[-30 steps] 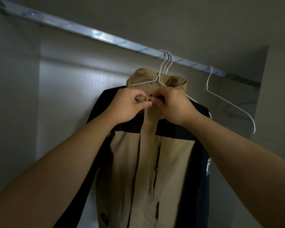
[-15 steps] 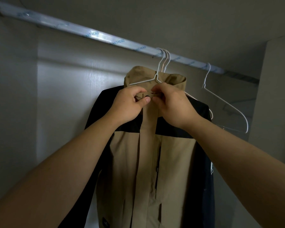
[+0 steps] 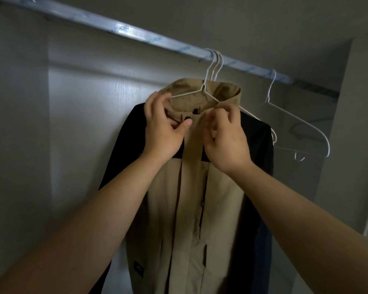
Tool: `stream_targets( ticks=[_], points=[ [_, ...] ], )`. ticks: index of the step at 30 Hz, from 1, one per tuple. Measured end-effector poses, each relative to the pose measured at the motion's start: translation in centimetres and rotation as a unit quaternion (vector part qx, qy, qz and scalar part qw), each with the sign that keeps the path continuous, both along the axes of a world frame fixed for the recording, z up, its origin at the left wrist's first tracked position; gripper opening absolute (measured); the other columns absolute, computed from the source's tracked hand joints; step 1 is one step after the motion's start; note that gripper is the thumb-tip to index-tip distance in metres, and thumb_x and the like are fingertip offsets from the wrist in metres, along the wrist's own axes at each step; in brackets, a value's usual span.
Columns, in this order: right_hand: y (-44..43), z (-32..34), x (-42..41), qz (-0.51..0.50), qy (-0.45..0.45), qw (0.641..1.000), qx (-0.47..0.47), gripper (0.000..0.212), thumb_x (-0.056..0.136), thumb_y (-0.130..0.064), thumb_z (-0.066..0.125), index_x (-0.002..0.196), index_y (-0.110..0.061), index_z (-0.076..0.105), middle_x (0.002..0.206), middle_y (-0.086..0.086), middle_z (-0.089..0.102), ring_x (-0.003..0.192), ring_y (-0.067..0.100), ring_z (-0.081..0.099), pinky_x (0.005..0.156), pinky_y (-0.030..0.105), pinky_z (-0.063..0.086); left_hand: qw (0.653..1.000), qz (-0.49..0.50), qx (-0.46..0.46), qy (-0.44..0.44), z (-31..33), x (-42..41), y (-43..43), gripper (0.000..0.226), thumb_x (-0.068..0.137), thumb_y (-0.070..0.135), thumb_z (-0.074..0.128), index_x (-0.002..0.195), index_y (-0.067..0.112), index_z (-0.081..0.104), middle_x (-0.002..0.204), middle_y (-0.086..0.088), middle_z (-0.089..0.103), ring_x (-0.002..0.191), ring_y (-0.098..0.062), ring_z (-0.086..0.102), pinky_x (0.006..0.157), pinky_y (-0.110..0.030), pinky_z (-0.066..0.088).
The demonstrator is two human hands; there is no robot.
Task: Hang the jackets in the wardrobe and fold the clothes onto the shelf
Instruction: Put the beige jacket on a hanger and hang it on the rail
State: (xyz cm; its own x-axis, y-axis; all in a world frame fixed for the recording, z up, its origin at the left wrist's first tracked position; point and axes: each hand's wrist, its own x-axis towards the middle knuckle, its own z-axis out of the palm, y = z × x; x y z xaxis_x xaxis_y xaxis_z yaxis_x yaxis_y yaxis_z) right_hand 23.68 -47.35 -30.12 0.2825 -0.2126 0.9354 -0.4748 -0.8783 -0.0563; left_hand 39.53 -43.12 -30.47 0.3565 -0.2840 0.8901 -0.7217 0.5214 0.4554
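2 bare forearms reach up from the lower corners to a tan-and-black jacket hanging on a white wire hanger. The left hand grips the left side of the tan collar, fingers curled over its edge and thumb pressed on the front by a dark snap. The right hand pinches the right collar flap – fingertips bunched on the fabric.

Behind the fingers stands the grey wardrobe back wall; above them runs a metal rail wrapped in printed film. Right of the right hand's fingers an empty wire hanger hangs from the rail.

Since 0.5 seconds ago the hands have drawn apart – the collar front now lies open between them.
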Motion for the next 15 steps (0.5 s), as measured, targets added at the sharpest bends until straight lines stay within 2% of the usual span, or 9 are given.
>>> stream_targets(
  ticks=[2,3,5,6,8,10,12,15],
  points=[
    [0.0,-2.2,0.3,-0.007,-0.02,0.999,0.029,0.022,0.091,-0.021,0.063,0.11,-0.017,0.052,0.128,0.001,0.04,0.084,0.015,0.057,0.059,0.028,0.053,0.998,-0.011,-0.027,0.047,-1.9,-0.6,-0.2,0.08,0.079,0.02,0.083,0.144,0.021,0.036,0.154,0.0,0.021,0.082,-0.002,0.068,0.073,-0.013,0.055],
    [0.0,-3.5,0.4,-0.004,-0.026,0.998,0.05,0.021,0.091,-0.021,0.064,0.108,-0.019,0.051,0.126,0.0,0.04,0.083,0.013,0.055,0.059,0.024,0.051,0.996,-0.023,-0.035,0.078,-3.2,-0.9,-0.4,0.081,0.079,0.018,0.083,0.144,0.021,0.036,0.15,0.006,0.027,0.084,-0.001,0.068,0.071,-0.014,0.056],
    [0.0,-6.2,0.7,0.015,-0.042,0.994,0.1,0.02,0.09,-0.018,0.064,0.104,-0.021,0.051,0.12,-0.002,0.041,0.083,0.008,0.052,0.062,0.018,0.047,0.99,-0.025,-0.008,0.137,-6.3,-1.4,-0.9,0.071,0.081,0.02,0.081,0.138,0.026,0.039,0.128,0.029,0.041,0.084,0.001,0.068,0.071,-0.017,0.057],
    [0.0,-7.7,0.7,0.023,-0.05,0.99,0.128,0.02,0.089,-0.016,0.064,0.103,-0.022,0.051,0.118,-0.003,0.041,0.084,0.006,0.051,0.065,0.016,0.045,0.986,-0.014,0.023,0.162,-8.3,-1.6,-1.3,0.064,0.083,0.022,0.079,0.134,0.028,0.042,0.118,0.031,0.049,0.086,0.001,0.067,0.074,-0.02,0.057],
    [-0.1,-11.1,0.6,0.026,-0.063,0.98,0.188,0.02,0.089,-0.014,0.065,0.102,-0.024,0.052,0.113,-0.006,0.044,0.086,0.003,0.051,0.07,0.014,0.043,0.973,-0.007,0.083,0.214,-13.1,-2.2,-2.1,0.05,0.085,0.018,0.076,0.126,0.024,0.049,0.112,0.017,0.058,0.095,-0.005,0.064,0.081,-0.024,0.054],
    [-0.2,-14.9,0.4,0.024,-0.071,0.964,0.254,0.018,0.09,-0.013,0.064,0.101,-0.024,0.055,0.108,-0.007,0.047,0.086,0.001,0.051,0.074,0.014,0.043,0.952,-0.012,0.144,0.272,-18.3,-2.8,-2.7,0.038,0.086,0.006,0.072,0.119,0.015,0.055,0.111,0.001,0.062,0.102,-0.02,0.063,0.081,-0.022,0.047],
    [-0.2,-18.9,0.2,0.026,-0.069,0.945,0.32,0.017,0.09,-0.011,0.064,0.1,-0.022,0.056,0.106,-0.006,0.049,0.086,0.004,0.052,0.075,0.016,0.044,0.926,-0.016,0.215,0.309,-23.6,-3.2,-2.8,0.03,0.086,-0.003,0.066,0.111,0.011,0.057,0.105,-0.003,0.061,0.103,-0.028,0.062,0.082,-0.025,0.044],
    [-0.4,-25.6,0.0,0.023,-0.057,0.914,0.4,0.022,0.089,-0.009,0.062,0.09,-0.028,0.052,0.098,-0.008,0.049,0.082,0.003,0.05,0.07,0.014,0.039,0.875,-0.022,0.308,0.372,-31.5,-3.9,-2.5,0.023,0.086,-0.003,0.06,0.106,0.008,0.057,0.106,-0.011,0.062,0.099,-0.031,0.06,0.083,-0.035,0.047]
  ],
)
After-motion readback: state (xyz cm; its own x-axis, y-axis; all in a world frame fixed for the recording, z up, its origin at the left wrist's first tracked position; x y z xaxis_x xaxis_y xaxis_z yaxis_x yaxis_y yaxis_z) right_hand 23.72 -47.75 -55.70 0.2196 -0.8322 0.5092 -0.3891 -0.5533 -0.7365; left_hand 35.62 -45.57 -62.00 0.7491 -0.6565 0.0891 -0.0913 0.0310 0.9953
